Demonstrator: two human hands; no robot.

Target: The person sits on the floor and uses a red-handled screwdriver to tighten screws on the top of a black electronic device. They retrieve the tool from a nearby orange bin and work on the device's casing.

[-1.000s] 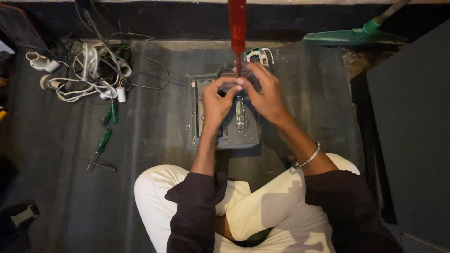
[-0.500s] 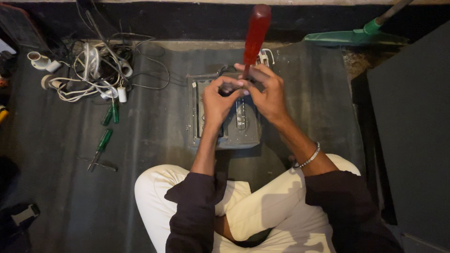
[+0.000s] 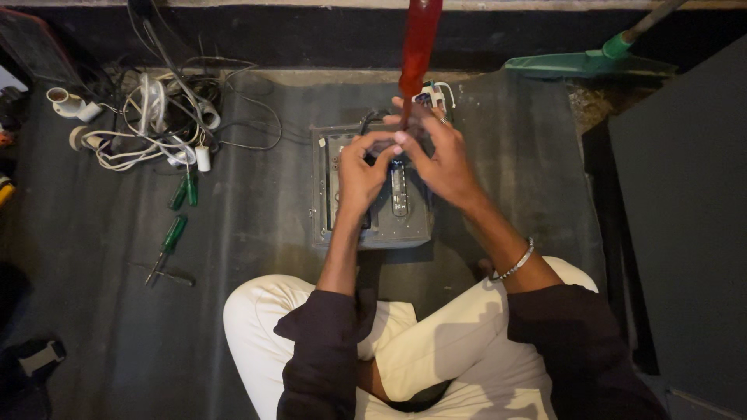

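A tangle of white cables point(image 3: 148, 128) and green-handled screwdrivers point(image 3: 175, 233) lie well left of the grey metal box point(image 3: 373, 222) on the floor. The left hand point(image 3: 359, 173) pinches something small over it — what, I cannot tell. The right hand point(image 3: 443, 159) grips the red-handled screwdriver point(image 3: 419, 47), upright, wrist cocked. Should the tip slip, it could likely gouge the wiring or jab the left fingers.
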